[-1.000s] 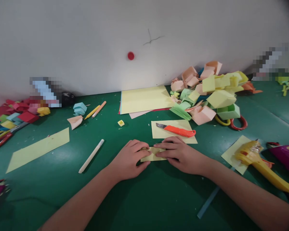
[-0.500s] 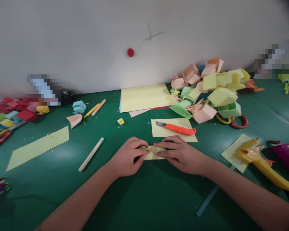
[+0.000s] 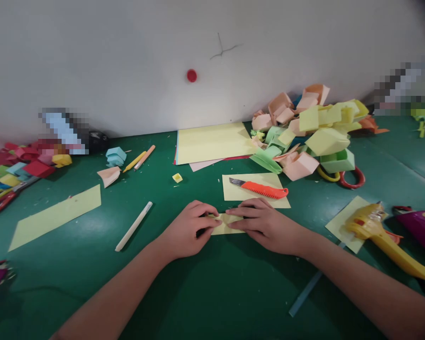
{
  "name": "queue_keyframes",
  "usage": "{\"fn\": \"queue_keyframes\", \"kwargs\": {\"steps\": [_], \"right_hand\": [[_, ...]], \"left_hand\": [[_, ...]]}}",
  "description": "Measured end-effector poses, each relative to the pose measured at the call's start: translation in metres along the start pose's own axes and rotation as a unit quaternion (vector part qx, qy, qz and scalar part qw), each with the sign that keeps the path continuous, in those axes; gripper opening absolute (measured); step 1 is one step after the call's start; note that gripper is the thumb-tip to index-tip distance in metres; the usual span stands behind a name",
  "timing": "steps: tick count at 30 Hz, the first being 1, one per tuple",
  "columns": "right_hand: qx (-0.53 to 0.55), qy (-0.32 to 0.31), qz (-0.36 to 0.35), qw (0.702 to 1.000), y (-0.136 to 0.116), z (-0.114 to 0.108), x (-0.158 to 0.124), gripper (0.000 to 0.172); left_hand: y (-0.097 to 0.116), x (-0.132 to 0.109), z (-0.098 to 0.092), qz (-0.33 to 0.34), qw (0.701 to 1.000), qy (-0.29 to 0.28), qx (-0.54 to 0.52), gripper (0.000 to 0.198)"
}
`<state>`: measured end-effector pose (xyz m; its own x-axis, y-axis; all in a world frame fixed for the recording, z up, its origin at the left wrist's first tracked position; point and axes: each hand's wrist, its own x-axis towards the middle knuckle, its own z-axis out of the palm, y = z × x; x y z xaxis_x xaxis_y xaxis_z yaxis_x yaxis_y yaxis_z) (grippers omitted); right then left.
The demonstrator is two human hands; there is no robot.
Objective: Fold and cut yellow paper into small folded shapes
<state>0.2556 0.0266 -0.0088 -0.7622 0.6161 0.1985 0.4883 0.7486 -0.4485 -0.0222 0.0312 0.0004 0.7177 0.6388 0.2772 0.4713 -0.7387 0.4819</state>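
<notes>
A small folded piece of yellow paper (image 3: 225, 224) lies on the green table (image 3: 212, 288) between my hands. My left hand (image 3: 187, 231) has its fingers curled and pinches the paper's left end. My right hand (image 3: 265, 224) lies over the paper's right part with its fingers pressed together on it. An orange utility knife (image 3: 264, 189) rests on a yellow sheet (image 3: 233, 193) just beyond my right hand.
A heap of folded paper boxes (image 3: 311, 137) sits at the back right, with stacked paper sheets (image 3: 212, 144) beside it. A yellow glue gun (image 3: 382, 236) lies at the right. A white stick (image 3: 133, 226) and a yellow strip (image 3: 55, 217) lie at the left.
My left hand's fingers have curled in more tightly on the paper's left end. My right hand has hardly moved. The view has shifted slightly.
</notes>
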Motion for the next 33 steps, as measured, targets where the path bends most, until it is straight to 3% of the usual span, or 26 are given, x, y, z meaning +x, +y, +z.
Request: {"fn": "queue_keyframes", "kwargs": {"steps": [25, 33], "right_hand": [[-0.004, -0.009, 0.005, 1.000, -0.0006, 0.0003, 0.0002, 0.038], [-0.052, -0.013, -0.025, 0.998, -0.0029, 0.0033, 0.0000, 0.044]], "left_hand": [[-0.0013, -0.0022, -0.0002, -0.011, 1.000, -0.018, 0.002, 0.032], [0.0010, -0.0042, 0.0031, 0.010, 0.997, -0.035, 0.073, 0.030]]}}
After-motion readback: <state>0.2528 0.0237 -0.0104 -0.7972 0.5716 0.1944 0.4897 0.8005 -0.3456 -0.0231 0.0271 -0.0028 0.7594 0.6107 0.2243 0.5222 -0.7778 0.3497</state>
